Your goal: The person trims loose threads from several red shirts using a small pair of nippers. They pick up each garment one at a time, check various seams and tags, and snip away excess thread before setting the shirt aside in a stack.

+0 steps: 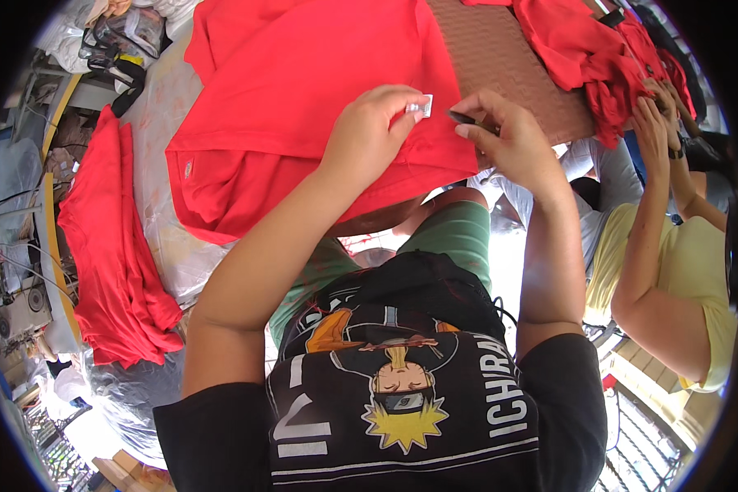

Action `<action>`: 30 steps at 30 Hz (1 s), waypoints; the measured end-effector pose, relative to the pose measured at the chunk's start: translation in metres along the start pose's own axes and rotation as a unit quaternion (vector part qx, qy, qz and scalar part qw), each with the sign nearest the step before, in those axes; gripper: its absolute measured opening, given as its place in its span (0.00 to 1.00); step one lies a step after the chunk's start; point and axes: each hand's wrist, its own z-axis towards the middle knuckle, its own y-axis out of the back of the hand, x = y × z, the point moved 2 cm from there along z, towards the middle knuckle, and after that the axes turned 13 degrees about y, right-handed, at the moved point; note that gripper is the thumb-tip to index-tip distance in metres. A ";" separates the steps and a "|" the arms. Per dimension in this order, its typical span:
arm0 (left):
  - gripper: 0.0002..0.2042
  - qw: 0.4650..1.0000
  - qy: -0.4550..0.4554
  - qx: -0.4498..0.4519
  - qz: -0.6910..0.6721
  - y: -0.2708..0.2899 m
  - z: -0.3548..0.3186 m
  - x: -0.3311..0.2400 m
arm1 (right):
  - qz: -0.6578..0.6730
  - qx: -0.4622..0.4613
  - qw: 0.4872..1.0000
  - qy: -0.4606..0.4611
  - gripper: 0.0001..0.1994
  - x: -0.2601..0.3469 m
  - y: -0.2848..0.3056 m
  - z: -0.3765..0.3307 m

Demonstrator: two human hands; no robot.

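A red garment [312, 74] lies spread over the table in front of me, its folded near edge hanging toward my lap. Above its right part, my left hand [367, 129] pinches a small white label [425, 105] between thumb and fingers. My right hand [512, 141] is just to the right, closed on a small dark tool [462, 117] whose narrow tip points at the label. Most of that tool is hidden in the fingers, so its kind is unclear. A gap separates tip and label. Another small pale tag [188, 169] shows on the garment's left side.
Brown quilted cloth [508, 66] covers the table's right part. More red garments [566, 49] lie at the far right, handled by a co-worker in a yellow top [672, 271]. A red garment [115, 246] hangs at the left, beside a sewing machine [26, 316] and plastic bags.
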 end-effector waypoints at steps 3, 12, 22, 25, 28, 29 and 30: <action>0.12 1.000 0.008 -0.010 0.008 -0.015 0.025 0.006 | -0.036 0.006 0.995 0.088 0.12 -0.013 -0.009 -0.003; 0.11 0.985 0.073 -0.087 0.127 -0.044 0.047 0.014 | -0.028 0.042 0.998 0.034 0.13 -0.015 -0.010 -0.003; 0.08 0.827 0.034 0.557 -0.074 0.081 -0.021 -0.055 | 0.262 0.066 0.961 0.053 0.11 -0.004 0.017 -0.027; 0.08 0.900 0.102 0.423 -0.007 0.080 -0.029 -0.045 | 0.255 -0.001 0.967 0.021 0.12 0.001 0.019 -0.021; 0.09 0.970 0.070 0.233 0.009 0.048 -0.023 -0.029 | 0.214 -0.020 0.974 0.072 0.09 0.000 -0.002 -0.017; 0.10 0.982 0.070 0.175 0.021 0.036 -0.021 -0.025 | 0.193 -0.025 0.976 0.095 0.09 -0.001 -0.009 -0.018; 0.11 0.986 0.068 0.152 0.027 0.023 -0.020 -0.021 | 0.222 -0.021 0.971 0.082 0.08 -0.002 -0.015 -0.019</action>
